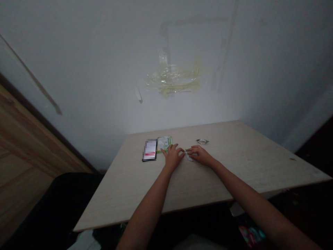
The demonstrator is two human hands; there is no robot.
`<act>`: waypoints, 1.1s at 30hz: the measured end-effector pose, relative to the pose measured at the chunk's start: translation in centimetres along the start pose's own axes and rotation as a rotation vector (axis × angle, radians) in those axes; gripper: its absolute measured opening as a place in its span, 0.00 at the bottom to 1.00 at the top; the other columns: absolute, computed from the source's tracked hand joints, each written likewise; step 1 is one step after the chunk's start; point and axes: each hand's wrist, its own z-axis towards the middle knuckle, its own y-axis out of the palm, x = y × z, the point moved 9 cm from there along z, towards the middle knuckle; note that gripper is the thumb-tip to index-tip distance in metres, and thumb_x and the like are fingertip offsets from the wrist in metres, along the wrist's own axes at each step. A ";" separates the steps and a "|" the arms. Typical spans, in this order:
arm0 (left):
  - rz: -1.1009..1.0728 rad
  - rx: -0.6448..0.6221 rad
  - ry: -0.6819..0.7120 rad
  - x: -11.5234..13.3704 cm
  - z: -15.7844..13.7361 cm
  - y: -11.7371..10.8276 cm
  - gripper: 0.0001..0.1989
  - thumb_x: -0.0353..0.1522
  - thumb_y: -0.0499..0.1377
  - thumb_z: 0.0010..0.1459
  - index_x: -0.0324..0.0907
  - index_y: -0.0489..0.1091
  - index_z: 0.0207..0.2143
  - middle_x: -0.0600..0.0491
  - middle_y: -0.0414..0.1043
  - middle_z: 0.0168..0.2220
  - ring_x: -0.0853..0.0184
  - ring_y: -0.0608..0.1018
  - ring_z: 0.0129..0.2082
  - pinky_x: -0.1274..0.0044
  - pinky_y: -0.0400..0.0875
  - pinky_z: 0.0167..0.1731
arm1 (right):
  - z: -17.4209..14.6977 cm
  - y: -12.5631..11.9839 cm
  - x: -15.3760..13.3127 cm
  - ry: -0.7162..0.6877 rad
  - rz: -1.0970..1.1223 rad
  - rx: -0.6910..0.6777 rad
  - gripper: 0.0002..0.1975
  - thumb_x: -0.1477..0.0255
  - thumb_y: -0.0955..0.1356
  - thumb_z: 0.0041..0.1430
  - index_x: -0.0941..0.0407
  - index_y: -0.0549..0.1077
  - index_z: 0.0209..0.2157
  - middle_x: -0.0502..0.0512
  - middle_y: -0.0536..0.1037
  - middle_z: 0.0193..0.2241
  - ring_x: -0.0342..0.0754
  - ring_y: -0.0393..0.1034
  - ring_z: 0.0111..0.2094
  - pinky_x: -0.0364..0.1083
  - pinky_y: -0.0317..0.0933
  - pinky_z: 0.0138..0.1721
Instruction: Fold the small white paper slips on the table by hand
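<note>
A small, pale folded piece of paper (188,157) with a touch of green lies on the table between my two hands. My left hand (173,156) grips its left side with thumb and index finger, the other fingers spread. From the right, the bent fingers of my right hand (199,154) press on the same piece. Just behind my right hand rests another folded paper piece (202,141), white and dark green, pointed at both ends. A green and white printed sheet or packet (163,141) lies flat beyond my left hand, which partly covers its lower right corner.
A phone (150,151) with its screen lit lies left of the printed sheet. The light wooden table (234,146) stands against a wall (104,86) with old tape (177,78) stuck on it. A dark chair-like shape (62,205) is at the left.
</note>
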 end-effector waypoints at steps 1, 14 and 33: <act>0.000 0.004 -0.003 0.0 0.1 0.0 0.11 0.45 0.57 0.60 0.58 0.76 0.42 0.58 0.63 0.62 0.53 0.58 0.64 0.38 0.32 0.59 | 0.0 0.0 0.0 0.001 -0.001 -0.005 0.08 0.71 0.70 0.57 0.49 0.81 0.38 0.52 0.79 0.48 0.56 0.68 0.54 0.59 0.59 0.57; 0.015 -0.026 0.065 0.4 1.1 0.3 0.07 0.43 0.60 0.58 0.58 0.78 0.36 0.62 0.60 0.65 0.52 0.58 0.65 0.37 0.34 0.58 | 0.1 0.0 -0.2 -0.022 -0.012 -0.019 0.08 0.71 0.70 0.57 0.49 0.81 0.38 0.53 0.80 0.48 0.56 0.69 0.54 0.59 0.59 0.57; 0.077 -0.101 0.039 0.6 0.5 -0.2 0.15 0.49 0.59 0.56 0.61 0.76 0.44 0.62 0.55 0.67 0.47 0.56 0.66 0.37 0.29 0.58 | 0.2 -0.1 -0.4 -0.018 0.007 0.000 0.06 0.71 0.71 0.56 0.50 0.81 0.35 0.54 0.80 0.47 0.55 0.70 0.52 0.59 0.59 0.57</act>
